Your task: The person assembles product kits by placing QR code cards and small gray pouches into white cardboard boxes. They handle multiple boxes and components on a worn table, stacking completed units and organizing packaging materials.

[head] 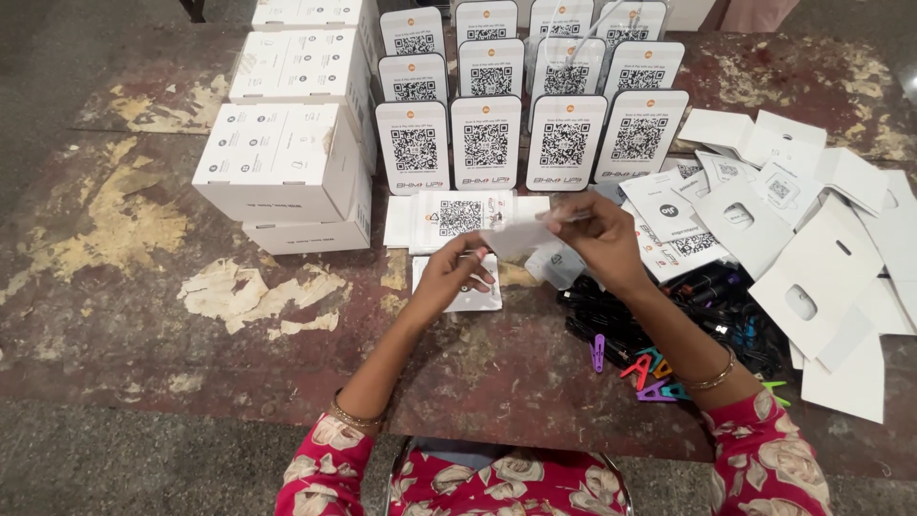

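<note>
Here, white film (516, 234) stretches between left hand (449, 277) and right hand (597, 234) grips.

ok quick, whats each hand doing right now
Left hand: closed, pinching a small white device lying on the table.
Right hand: closed, gripping a clear plastic sleeve held above the table.

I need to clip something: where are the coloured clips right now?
In the head view, the coloured clips lie on the table near its front edge, right of centre, under the right forearm beside the pile of black cables.
</note>
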